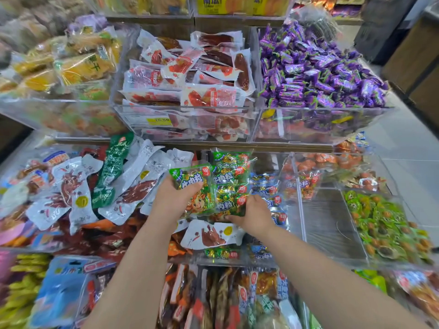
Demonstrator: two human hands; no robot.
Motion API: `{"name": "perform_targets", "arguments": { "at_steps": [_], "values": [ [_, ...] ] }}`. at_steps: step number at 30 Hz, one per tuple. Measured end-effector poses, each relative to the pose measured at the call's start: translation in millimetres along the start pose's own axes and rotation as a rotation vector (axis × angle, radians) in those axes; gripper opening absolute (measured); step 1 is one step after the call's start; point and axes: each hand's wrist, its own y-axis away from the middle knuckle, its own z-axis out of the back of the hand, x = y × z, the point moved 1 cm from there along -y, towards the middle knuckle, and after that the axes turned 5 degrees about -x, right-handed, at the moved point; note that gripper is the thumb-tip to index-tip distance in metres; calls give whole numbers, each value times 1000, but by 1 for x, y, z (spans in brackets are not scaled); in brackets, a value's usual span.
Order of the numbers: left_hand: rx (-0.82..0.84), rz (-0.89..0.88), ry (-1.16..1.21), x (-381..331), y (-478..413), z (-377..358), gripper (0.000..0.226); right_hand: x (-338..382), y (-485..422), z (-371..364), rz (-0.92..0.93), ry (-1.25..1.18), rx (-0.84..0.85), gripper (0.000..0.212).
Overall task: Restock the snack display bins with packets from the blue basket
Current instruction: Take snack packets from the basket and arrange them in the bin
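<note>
Head view shows you bent over a tiered snack display, with both of your arms reaching in from the bottom edge. You hold a bunch of green packets (pixel 228 176) between your two hands, roughly upright and fanned a little, with their printed faces turned toward you. Your left hand (pixel 174 200) grips the left side of the bunch, its thumb laid across the front of the nearest packet, the one with a cartoon cow on it; the rest of its fingers are hidden behind the bunch. Your right hand (pixel 253 214) takes the lower right corner, with its fingers curled in under the bottom edge of the packets.

The bunch hangs over the middle bin (pixel 299 210) of the lower row, a clear-walled box. A white packet (pixel 211 235) printed with a dark red piece of meat lies just below your hands. Blue packets (pixel 268 193) of the same shape as the green ones are piled just to the right of the bunch. One more green packet shows through the front wall of the bin, below the white one.

Left of your hands, white pouches (pixel 133 186) lie heaped in the neighbouring bin, with a long green one among them. To the far right, green sweets (pixel 384 224) fill a slanted clear bin. On the upper row sit purple sweets (pixel 320 72) at the right, red-and-white packets (pixel 190 74) in the centre and yellow packets (pixel 78 65) at the left
</note>
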Motion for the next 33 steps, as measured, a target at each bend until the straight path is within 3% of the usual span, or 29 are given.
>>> {"name": "perform_targets", "arguments": {
  "at_steps": [3, 4, 6, 8, 9, 10, 12, 15, 17, 19, 22, 23, 26, 27, 30, 33],
  "values": [
    [-9, -8, 10, 0, -1, 0, 60, 6, 4, 8, -122, -324, -109, 88],
    [-19, -13, 21, -1, -1, 2, 55, 7, 11, 12, -117, -438, -257, 83],
    [-43, -10, 55, -3, 0, 6, 65, 8, 31, 21, 133, -476, -518, 55],
    [-67, -1, 83, -4, 0, 10, 78, 8, 47, 24, 506, -340, -434, 29],
    [-79, -10, 103, -5, 1, 12, 79, 9, 50, 20, 634, -235, -291, 25],
    [-91, -9, 126, -6, 2, 15, 78, 11, 51, 15, 671, -123, -149, 33],
    [-101, -3, 164, -6, 7, 21, 73, 14, 45, 3, 567, 94, 36, 54],
    [-118, 13, 200, -4, 12, 34, 60, 22, 40, -2, 513, 258, 104, 47],
    [-138, 23, 240, -3, 14, 46, 48, 23, 40, 4, 484, 106, 122, 35],
    [-185, 32, 295, -3, 12, 60, 50, 24, 41, 17, 369, -239, 132, 22],
    [-278, 4, 398, -8, 12, 85, 43, 49, 38, 45, 218, -616, -4, 17],
    [-308, 4, 440, -10, 12, 92, 51, 64, 32, 51, 192, -656, -46, 20],
    [-358, -18, 522, -15, 14, 108, 97, 123, 9, 62, 168, -679, -79, 38],
    [-373, -44, 533, -16, 15, 113, 96, 144, 3, 62, 167, -674, -68, 40],
    [-387, -104, 523, -19, 23, 125, 66, 197, -13, 56, 169, -655, 34, 38],
    [-442, -107, 475, -17, 25, 135, 55, 224, -23, 39, 173, -439, 139, 47]
  ]
}}
